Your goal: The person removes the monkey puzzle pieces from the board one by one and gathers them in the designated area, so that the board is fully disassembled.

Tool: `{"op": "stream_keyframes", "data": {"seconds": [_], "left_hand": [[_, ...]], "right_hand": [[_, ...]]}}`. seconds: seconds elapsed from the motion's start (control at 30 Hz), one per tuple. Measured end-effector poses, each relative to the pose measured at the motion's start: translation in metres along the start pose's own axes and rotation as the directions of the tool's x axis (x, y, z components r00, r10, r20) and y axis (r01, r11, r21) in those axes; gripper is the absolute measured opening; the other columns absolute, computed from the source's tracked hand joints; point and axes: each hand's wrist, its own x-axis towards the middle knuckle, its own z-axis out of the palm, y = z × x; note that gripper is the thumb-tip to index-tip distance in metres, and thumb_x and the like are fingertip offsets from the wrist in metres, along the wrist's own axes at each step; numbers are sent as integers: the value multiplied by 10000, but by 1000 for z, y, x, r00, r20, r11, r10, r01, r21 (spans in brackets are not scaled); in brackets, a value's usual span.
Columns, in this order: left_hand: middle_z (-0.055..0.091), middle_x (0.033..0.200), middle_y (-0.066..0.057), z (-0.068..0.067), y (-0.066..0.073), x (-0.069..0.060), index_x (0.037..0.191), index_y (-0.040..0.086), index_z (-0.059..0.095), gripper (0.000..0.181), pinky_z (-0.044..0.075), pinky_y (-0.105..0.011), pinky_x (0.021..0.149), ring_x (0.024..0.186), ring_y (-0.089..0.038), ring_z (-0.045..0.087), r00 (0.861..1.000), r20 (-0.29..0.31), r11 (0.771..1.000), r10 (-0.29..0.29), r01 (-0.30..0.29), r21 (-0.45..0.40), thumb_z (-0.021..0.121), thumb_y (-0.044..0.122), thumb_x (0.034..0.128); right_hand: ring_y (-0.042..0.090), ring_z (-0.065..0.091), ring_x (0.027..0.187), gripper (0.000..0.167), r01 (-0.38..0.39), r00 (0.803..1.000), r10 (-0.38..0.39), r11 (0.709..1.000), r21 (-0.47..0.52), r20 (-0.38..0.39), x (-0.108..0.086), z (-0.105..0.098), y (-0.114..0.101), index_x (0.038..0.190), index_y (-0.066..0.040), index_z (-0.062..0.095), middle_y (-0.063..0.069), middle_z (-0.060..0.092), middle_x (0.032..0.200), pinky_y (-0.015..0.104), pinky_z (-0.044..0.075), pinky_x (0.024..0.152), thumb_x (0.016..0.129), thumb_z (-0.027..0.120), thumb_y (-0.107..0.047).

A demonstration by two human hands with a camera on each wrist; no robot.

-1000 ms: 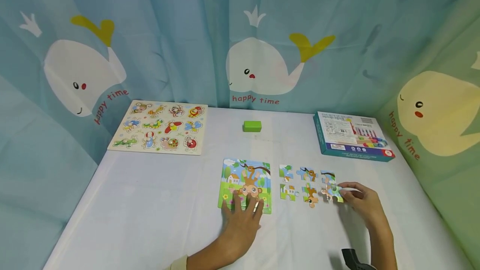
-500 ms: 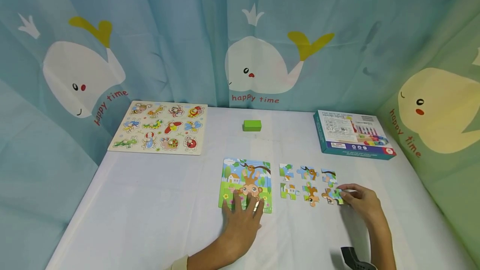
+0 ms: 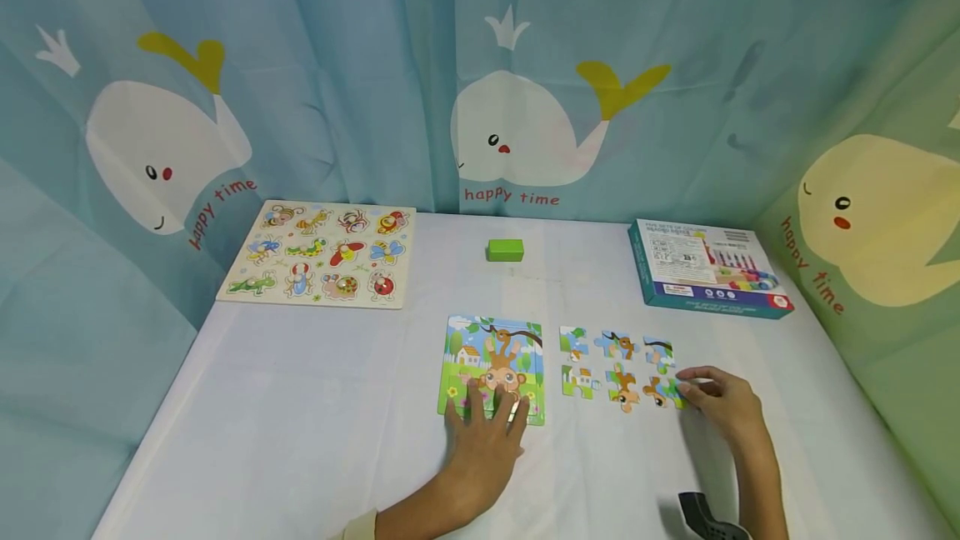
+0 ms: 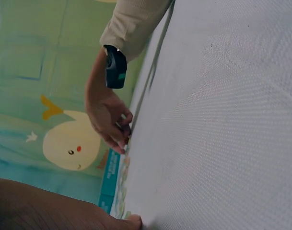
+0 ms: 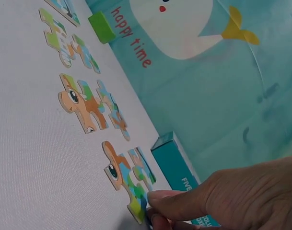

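Six pieces (image 3: 622, 347) outside tray (image 3: 447, 373); right hand (image 3: 728, 408) pinching one

- Left hand (image 3: 480, 455): bare; the forearm behind it is bare up to the cuff.
- Left cuff (image 3: 358, 527): plain, pale cream, a short stretch of it showing at the bottom edge of the head view.
- Right hand (image 3: 723, 411): bare as well, with bare forearm below it.
- Right sleeve (image 4: 135, 28): beige, long, loose and softly creased, its fabric plain, ending above the wrist.
- Wrist device (image 4: 116, 68): dark, near black, blocky with rounded edges, worn just below the right sleeve's end; a small green patch marks its side, and a tiny pale spot sits near the top.
- Black curved piece (image 3: 705, 517): smooth and bent, beside the right forearm, with small dark holes towards its lower end.
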Motion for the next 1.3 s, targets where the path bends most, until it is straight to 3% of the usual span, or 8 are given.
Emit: {"op": "stream_keyframes", "data": {"seconds": [0.37, 0.6, 0.7, 0.83, 0.9, 1.0, 1.17, 1.3], "left_hand": [[504, 1368, -104, -1, 0, 0, 1406, 215, 521, 630, 483, -648, 806, 1223, -490, 489, 1000, -7, 1000, -5, 5, 2, 659, 514, 869], [492, 1380, -89, -1, 0, 0, 1418, 240, 504, 635, 478, -646, 817, 1231, -483, 481, 1000, 17, 1000, -20, 20, 11, 641, 534, 873], [486, 1396, -78, -4, 1, 0, 1435, 252, 485, 631, 476, -632, 831, 1242, -470, 477, 999, 37, 999, -23, 22, 46, 606, 549, 892], [482, 1405, -69, -6, 2, 0, 1445, 257, 472, 627, 477, -605, 842, 1249, -452, 475, 998, 56, 996, -27, 23, 85, 578, 559, 906], [489, 1395, -61, -5, 3, 0, 1439, 263, 480, 630, 478, -572, 855, 1241, -432, 482, 998, 55, 995, -34, 29, 96, 583, 568, 897], [492, 1378, -47, -5, 5, 2, 1429, 266, 490, 636, 474, -520, 885, 1236, -379, 487, 998, 42, 993, -39, 34, 116, 591, 580, 886], [530, 1293, -43, -1, 6, 4, 1364, 222, 563, 639, 462, -433, 935, 1211, -280, 487, 999, -49, 990, -15, 22, 136, 655, 583, 845], [576, 1175, -44, 4, 6, 7, 1261, 177, 652, 624, 470, -361, 946, 1145, -234, 515, 983, -184, 990, 10, 16, 138, 707, 590, 796]], "right_hand": [[298, 569, 873, 316, 5, 1000, -5, 1000, -2, 3, -1, 1, 0, 1167, 39, 625, 280, 681, 1045, 295, 392, 632, 938, 617, -178], [232, 579, 778, 405, -6, 999, 6, 1000, -14, -36, 0, 2, -5, 1185, 38, 619, 188, 692, 905, 295, 393, 618, 987, 563, -311], [188, 580, 736, 417, 40, 996, -43, 999, -35, -79, 0, 3, -10, 1182, 31, 630, 156, 693, 869, 282, 404, 601, 1002, 537, -333], [148, 589, 710, 430, 183, 978, -187, 982, -45, -95, 0, 5, -27, 1163, 24, 647, 171, 707, 885, 267, 417, 582, 1013, 516, -357], [144, 606, 718, 426, 273, 959, -274, 962, -23, -77, 1, 6, -39, 1155, 13, 656, 175, 711, 906, 253, 439, 593, 1010, 521, -364], [178, 621, 718, 368, 417, 909, -416, 909, 4, -32, 4, 10, -59, 1139, -21, 673, 159, 706, 885, 239, 454, 619, 1010, 533, -336], [260, 655, 759, 269, 599, 793, -602, 799, 62, 96, 13, 24, -96, 1142, -32, 674, 151, 706, 901, 258, 478, 652, 1010, 545, -228], [305, 663, 785, 253, 675, 689, -684, 726, 131, 241, 21, 43, -130, 1133, -11, 674, 162, 709, 941, 271, 505, 656, 1006, 550, -191]]}}
